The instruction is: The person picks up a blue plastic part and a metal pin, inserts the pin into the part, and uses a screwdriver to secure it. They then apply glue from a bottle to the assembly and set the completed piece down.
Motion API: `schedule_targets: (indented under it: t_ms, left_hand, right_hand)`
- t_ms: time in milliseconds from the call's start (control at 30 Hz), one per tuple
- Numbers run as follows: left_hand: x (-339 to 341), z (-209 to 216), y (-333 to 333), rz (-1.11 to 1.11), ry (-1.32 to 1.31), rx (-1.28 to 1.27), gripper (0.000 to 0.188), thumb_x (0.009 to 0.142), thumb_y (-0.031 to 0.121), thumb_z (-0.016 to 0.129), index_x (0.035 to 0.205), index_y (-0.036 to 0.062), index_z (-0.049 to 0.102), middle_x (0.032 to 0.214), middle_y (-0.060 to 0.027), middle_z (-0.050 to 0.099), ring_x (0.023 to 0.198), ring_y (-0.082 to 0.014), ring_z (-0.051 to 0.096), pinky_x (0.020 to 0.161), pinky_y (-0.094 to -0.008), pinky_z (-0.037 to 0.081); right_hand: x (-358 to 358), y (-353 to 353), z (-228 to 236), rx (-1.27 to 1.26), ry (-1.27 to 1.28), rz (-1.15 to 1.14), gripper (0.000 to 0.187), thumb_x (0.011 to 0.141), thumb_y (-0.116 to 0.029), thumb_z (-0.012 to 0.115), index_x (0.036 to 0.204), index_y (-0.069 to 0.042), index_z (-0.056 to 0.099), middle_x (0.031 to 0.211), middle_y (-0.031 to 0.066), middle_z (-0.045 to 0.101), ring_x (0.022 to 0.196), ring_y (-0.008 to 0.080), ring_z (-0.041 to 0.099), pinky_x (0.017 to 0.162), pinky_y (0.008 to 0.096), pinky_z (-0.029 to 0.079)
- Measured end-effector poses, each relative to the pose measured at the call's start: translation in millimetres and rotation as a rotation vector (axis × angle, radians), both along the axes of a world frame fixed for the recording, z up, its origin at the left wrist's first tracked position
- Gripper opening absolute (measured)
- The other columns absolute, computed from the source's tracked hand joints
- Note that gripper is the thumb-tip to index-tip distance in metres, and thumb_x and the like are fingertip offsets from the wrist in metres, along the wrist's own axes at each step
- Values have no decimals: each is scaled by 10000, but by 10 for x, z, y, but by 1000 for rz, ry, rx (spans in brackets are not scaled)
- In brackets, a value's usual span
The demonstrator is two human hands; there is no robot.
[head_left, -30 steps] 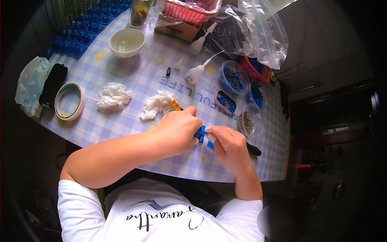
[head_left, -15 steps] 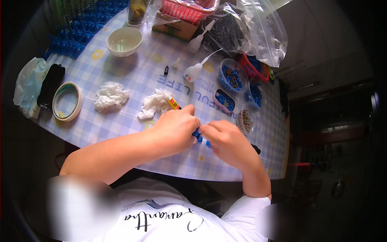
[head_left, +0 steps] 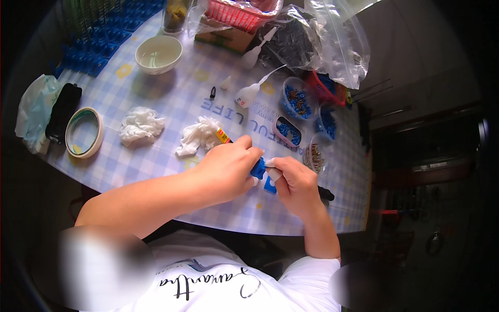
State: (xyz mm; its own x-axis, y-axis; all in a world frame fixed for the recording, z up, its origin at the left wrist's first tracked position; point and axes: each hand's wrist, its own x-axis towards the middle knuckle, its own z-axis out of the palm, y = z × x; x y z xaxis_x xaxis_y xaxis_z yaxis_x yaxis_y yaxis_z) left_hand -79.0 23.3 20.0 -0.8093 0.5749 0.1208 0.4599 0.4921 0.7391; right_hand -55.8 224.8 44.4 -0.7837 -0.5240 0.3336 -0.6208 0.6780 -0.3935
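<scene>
A small blue plastic piece point(head_left: 258, 169) is gripped in the closed fingers of my left hand point(head_left: 228, 169). Right beside it, my right hand point(head_left: 296, 184) is closed in a pinch at the piece's upper edge. Whatever sits between those fingertips is too small to make out. Another blue piece point(head_left: 270, 185) shows just below, between the hands, partly covered by my right fingers. Beyond my left knuckles, a yellow and red tube point(head_left: 223, 135) with a dark end lies against a crumpled white tissue point(head_left: 198, 137).
Tubs of blue parts point(head_left: 298, 101), a small oval tray point(head_left: 287, 131) and a tub of metal pieces point(head_left: 315, 155) stand to the right. White squeeze bottles point(head_left: 248, 95), a bowl point(head_left: 158, 54) and a tape roll point(head_left: 84, 133) lie farther off. A black object point(head_left: 326, 194) is by my right wrist.
My right hand has turned and its fingertips now pinch at the blue piece, where they were blurred before. More of the blue piece shows. The view has shifted slightly.
</scene>
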Motion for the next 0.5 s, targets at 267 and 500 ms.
schedule_targets:
  t_ms: [267,500]
  left_hand:
    - [12,42,52,39,-191,329,557,765,169,773,1239,-18,549,1030,-162,635,764,-194,658,729,-326,531]
    - [9,110,67,19,-297,367,477,786,120,743,1202,-35,571,856,-122,685,769,-162,672,725,-297,542]
  right_hand:
    - [-2,90,31,-205,36,18,225,762,70,714,963,-6,651,850,121,688,740,207,682,651,275,534]
    - [-1,142,-4,-254,2,-30,237,752,74,723,965,0,650,867,126,689,753,215,683,660,273,536]
